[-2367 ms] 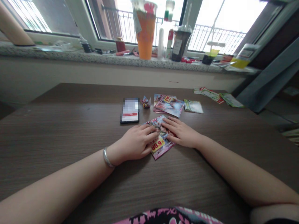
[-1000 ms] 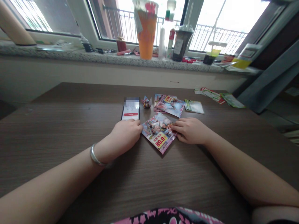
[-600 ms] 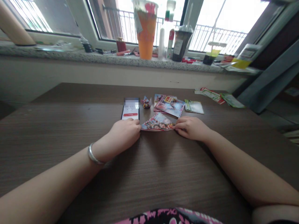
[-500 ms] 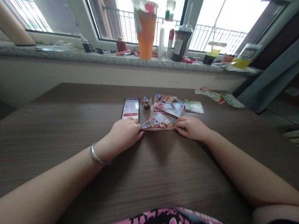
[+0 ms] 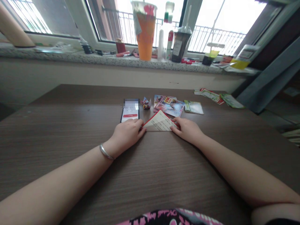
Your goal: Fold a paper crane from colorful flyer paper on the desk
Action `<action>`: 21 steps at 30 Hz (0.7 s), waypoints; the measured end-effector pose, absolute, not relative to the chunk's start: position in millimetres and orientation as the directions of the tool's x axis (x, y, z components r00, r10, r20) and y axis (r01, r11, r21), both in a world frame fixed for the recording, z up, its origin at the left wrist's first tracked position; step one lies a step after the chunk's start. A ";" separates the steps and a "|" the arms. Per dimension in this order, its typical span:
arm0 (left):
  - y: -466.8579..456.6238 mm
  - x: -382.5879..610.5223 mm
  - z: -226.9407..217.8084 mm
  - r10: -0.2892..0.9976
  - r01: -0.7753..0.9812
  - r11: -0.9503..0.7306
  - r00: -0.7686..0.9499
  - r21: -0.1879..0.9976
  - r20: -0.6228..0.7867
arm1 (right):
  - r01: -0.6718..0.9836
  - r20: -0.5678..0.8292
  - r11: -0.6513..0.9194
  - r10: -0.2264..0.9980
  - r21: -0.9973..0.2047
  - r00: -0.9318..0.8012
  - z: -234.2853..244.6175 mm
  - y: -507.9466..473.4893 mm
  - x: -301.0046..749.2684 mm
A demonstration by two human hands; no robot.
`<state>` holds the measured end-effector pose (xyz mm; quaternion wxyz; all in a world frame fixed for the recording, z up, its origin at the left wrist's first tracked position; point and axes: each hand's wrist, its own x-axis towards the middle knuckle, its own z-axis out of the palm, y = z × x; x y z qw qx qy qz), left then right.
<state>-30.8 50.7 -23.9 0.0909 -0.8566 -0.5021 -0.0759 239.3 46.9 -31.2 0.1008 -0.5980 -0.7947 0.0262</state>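
Note:
A sheet of paper folded into a triangle (image 5: 159, 122) stands between my hands, its pale printed side toward me and a red edge along its upper sides. My left hand (image 5: 128, 131) pinches its left corner. On the right corner my right hand (image 5: 187, 128) closes with thumb and fingers. Just beyond my left hand lies a phone (image 5: 130, 112) with a red button on its lit screen. A small folded paper figure (image 5: 146, 103) sits right of the phone. Behind the triangle are colourful printed sheets (image 5: 172, 106), partly overlapping.
A green-and-white packet (image 5: 194, 107) lies right of the sheets, with more flat packets (image 5: 212, 95) farther right on the brown table (image 5: 150, 175). Along the stone windowsill (image 5: 117, 61) stand a tall orange drink cup (image 5: 145, 37), a dark cup with a straw (image 5: 180, 45) and bottles.
The folded paper shows its pale printed side now, where the colourful picture side faced me before. My hands have come slightly closer together, still at its corners.

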 end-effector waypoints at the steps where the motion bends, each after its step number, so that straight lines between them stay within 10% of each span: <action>1: 51.2 -30.3 -24.0 0.853 0.877 -0.475 0.478 -0.070 0.209 | 0.947 0.127 0.286 0.955 -0.146 -0.269 -31.0 46.6 238.7; 21: 55.3 -32.2 -26.8 0.881 0.888 -0.460 0.453 0.027 0.136 | 0.903 0.112 0.248 0.969 -0.350 -0.222 -32.6 49.2 245.4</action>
